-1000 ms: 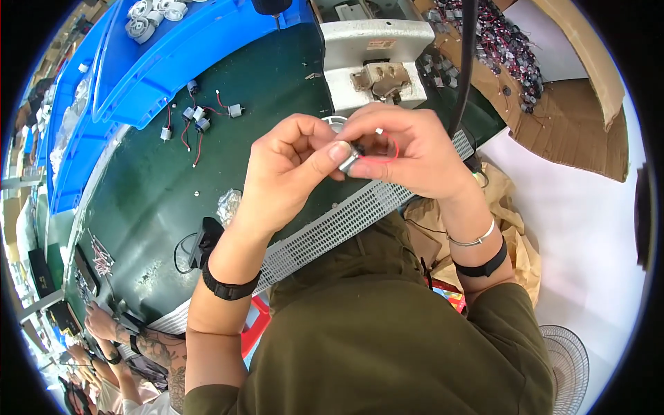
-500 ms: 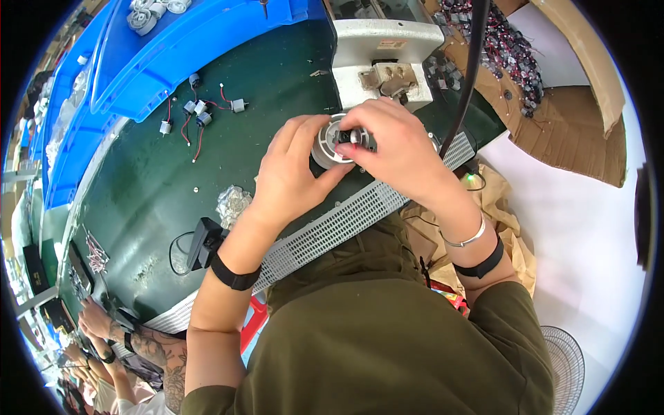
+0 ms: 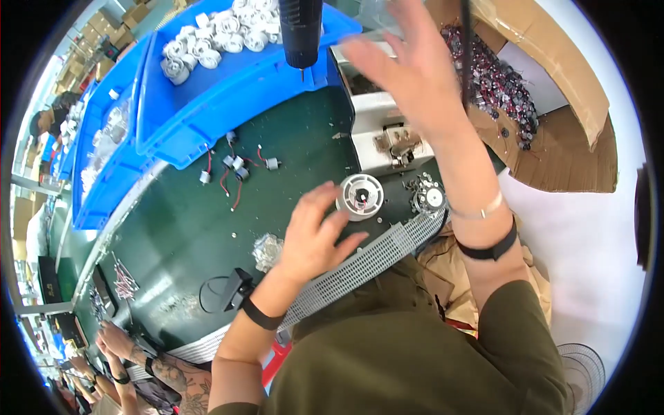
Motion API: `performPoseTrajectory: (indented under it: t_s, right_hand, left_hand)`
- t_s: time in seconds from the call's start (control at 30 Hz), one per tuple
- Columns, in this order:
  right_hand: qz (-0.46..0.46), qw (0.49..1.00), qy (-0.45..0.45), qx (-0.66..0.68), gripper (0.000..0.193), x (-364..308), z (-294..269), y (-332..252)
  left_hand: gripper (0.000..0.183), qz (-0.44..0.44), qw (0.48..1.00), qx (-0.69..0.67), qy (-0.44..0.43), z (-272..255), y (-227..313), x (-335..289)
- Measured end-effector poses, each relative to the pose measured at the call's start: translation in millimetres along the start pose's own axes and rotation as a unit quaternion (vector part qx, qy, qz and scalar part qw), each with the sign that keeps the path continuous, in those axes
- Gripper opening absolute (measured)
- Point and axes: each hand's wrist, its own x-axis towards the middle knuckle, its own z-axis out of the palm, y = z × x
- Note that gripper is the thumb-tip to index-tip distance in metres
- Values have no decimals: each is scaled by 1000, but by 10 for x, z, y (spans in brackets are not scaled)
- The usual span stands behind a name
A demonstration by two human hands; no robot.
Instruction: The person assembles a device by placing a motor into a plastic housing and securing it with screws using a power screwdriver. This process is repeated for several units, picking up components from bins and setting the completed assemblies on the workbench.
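A white round plastic housing [image 3: 362, 198] stands on the green table with its open side up; a small dark part with wires shows in its centre. Beside its left rim is my left hand [image 3: 311, 238], fingers apart and holding nothing; whether a fingertip touches the rim I cannot tell. My right hand [image 3: 418, 72] is raised over the metal machine [image 3: 370, 117], slightly blurred, its fingers spread and nothing in them. Left of it hangs a black electric screwdriver [image 3: 301, 38], bit downward. Right of the housing lies a pile of small metal parts with a white wheel [image 3: 430, 198].
A blue bin [image 3: 228, 111] of white round parts stands at the back. Several small wired motors [image 3: 235, 164] lie left of centre. A clear bag [image 3: 268, 252] and black device [image 3: 237, 290] lie near the perforated edge strip [image 3: 346, 264]. At right, a cardboard box [image 3: 574, 159] holds wired parts.
Both hands were around the housing. My right hand has left it and risen forward; my left hand has loosened and drawn back slightly. The view has shifted, bringing the screwdriver into sight.
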Motion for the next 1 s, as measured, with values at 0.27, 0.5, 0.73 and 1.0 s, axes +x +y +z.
performPoseTrajectory:
  t_s: [0.27,0.5,0.73,1.0]
  right_hand:
    - [236,894,-228,307,50,736,194,-2]
    - [204,934,-58,286,46,70,-421,-363]
    - [219,958,67,175,42,-427,-673,-190]
    - [117,940,47,316,42,-481,-672,129]
  left_hand:
    - [45,18,995,73,-67,75,123,88]
    - [44,-37,997,45,-45,164,30,198]
    - [41,-24,999,44,-13,195,-3,195]
    - [38,-29,999,32,-12,213,4,207]
